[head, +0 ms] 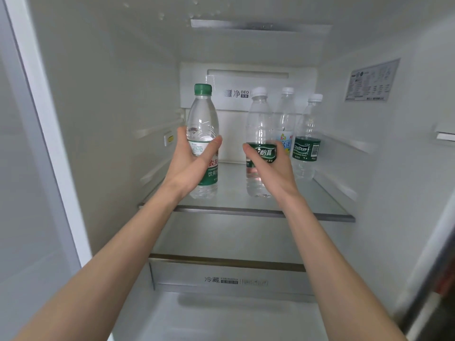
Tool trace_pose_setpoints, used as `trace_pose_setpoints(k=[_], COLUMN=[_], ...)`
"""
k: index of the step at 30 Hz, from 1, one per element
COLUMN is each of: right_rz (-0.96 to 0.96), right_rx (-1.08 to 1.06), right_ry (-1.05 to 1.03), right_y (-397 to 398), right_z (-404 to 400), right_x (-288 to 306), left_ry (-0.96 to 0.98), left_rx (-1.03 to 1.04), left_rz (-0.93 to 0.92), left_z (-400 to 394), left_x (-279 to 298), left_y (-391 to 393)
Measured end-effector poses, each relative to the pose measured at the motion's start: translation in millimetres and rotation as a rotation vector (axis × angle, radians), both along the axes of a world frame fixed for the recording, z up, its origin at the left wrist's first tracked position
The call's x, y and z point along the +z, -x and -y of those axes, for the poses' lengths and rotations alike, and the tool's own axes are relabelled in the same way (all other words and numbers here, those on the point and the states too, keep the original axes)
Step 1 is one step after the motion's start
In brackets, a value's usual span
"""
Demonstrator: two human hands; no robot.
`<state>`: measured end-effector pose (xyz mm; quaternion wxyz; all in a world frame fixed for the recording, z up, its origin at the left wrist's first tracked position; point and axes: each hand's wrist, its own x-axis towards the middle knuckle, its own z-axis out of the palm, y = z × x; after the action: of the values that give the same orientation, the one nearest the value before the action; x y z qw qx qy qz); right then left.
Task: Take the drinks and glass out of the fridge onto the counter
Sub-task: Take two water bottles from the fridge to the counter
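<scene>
Green-capped bottle [203, 134] stands upright in left hand [194, 159]; right hand [269, 158] grips white-capped bottle [258, 124], both axes vertical on shelf [320, 207].

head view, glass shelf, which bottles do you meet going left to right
green-capped bottle held by the left hand → white-capped bottle held by the right hand → bottle with the pale label → far-right bottle with the dark green label
</scene>
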<state>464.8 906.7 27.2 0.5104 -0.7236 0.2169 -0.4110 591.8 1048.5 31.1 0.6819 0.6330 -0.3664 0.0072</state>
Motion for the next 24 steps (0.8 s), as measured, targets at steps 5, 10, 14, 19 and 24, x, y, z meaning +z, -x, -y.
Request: trace_pose_setpoints(k=[5, 10, 14, 19, 24], right_rz=[0.070, 0.091, 0.116, 0.123, 0.102], right_rx=[-0.027, -0.046, -0.023, -0.009, 0.007], right_ry=[-0.006, -0.043, -0.078, -0.079, -0.085], right_y=[20, 43, 67, 88, 106], right_z=[-20, -49, -79, -119, -159], right_x=[4, 6, 2, -7, -25], left_ry=[0.140, 0.237, 0.239, 0.266, 0.249], left_rx=[-0.001, -0.044, -0.101, -0.126, -0.120], left_rz=[-0.012, -0.049, -0.096, -0.185, -0.205], left_z=[-13, -36, -60, -99, -143], left_x=[-4, -2, -8, -21, -39], left_y=[28, 57, 79, 100, 117])
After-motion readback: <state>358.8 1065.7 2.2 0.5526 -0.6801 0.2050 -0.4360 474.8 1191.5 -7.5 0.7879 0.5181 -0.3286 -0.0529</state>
